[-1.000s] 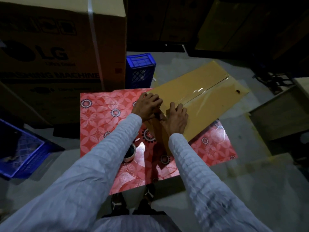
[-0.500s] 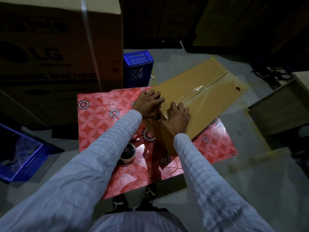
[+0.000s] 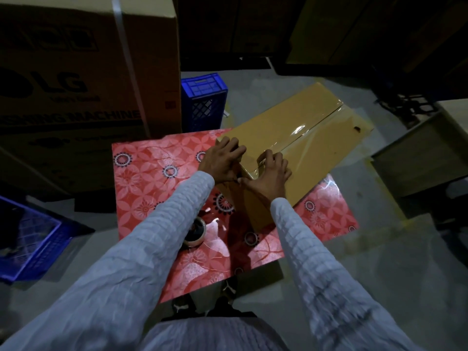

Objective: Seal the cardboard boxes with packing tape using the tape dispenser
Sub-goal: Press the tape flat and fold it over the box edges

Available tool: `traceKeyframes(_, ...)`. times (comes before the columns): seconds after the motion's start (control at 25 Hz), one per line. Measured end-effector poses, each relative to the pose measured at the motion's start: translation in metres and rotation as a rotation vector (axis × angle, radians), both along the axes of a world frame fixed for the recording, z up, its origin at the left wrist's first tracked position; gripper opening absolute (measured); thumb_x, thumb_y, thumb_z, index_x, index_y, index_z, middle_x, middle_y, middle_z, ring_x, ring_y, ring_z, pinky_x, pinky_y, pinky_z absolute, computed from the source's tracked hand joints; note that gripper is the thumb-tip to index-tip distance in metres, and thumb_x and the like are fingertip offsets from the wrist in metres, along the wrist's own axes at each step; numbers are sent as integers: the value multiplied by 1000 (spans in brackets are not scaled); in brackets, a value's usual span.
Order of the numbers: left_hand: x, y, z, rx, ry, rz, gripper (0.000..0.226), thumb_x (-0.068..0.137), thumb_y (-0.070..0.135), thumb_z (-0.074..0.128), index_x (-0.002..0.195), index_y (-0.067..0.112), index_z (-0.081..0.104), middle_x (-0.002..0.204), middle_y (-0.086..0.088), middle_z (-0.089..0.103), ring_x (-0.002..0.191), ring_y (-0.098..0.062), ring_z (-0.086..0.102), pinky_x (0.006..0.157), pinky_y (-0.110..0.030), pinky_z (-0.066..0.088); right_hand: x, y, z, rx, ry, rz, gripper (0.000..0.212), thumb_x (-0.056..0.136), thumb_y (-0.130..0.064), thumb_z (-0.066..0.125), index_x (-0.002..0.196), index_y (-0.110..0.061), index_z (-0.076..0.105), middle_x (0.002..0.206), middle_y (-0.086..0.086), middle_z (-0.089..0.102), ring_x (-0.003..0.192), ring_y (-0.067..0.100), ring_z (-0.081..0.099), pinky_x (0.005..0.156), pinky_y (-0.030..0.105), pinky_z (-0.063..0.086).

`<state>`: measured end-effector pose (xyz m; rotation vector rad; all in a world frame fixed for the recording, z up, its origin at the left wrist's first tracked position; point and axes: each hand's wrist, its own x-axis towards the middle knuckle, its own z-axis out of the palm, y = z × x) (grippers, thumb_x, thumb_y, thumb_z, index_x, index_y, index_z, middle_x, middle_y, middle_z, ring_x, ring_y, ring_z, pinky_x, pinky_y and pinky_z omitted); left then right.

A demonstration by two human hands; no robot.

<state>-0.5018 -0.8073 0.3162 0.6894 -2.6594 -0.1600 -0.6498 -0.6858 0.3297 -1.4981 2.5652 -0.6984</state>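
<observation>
A long brown cardboard box (image 3: 298, 130) lies slantwise on a red flower-patterned table (image 3: 152, 178). Shiny clear tape (image 3: 311, 127) runs along its top seam. My left hand (image 3: 222, 160) rests on the box's near left corner, fingers bent over the top. My right hand (image 3: 272, 173) presses spread fingertips on the tape at the near edge. The two thumbs meet at that edge, over the box's end face. A tape roll (image 3: 196, 231) stands on the table, half hidden under my left sleeve.
A large LG washing-machine carton (image 3: 76, 92) stands at the left behind the table. One blue crate (image 3: 205, 100) sits beside it, another blue crate (image 3: 27, 239) on the floor at the left. A low cardboard box (image 3: 423, 158) sits at the right. My feet (image 3: 202, 300) show below the table's near edge.
Both hands stay at the box's near end; the right hand's fingers have spread a little on the tape. More of the tape roll shows from under my left sleeve.
</observation>
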Motion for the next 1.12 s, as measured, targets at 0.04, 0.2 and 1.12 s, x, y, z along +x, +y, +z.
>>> traceKeyframes(0.04, 1, 2, -1, 18, -1, 5, 68, 55, 45, 83, 108, 17, 52, 104, -9, 54, 93, -27, 47, 50, -28, 33, -1, 2, -1, -23, -40, 17, 72, 53, -64, 87, 103, -24, 53, 107, 1, 49, 103, 25, 44, 84, 42, 33)
traceKeyframes(0.2, -1, 6, 1, -1, -3, 47, 65, 53, 37, 81, 109, 18, 55, 105, -7, 55, 93, -25, 44, 49, -27, 34, 10, 4, 2, -119, -85, 15, 49, 65, -48, 83, 99, -26, 57, 98, 0, 51, 100, 29, 53, 84, 43, 42)
traceKeyframes(1.12, 9, 28, -13, 138, 70, 132, 58, 69, 19, 80, 123, 12, 62, 132, -10, 59, 124, -33, 50, 66, -48, 60, 46, 24, -5, 110, 546, 128, 38, 97, -32, 35, 110, -3, 56, 104, 22, 54, 79, 34, 50, 65, 45, 36)
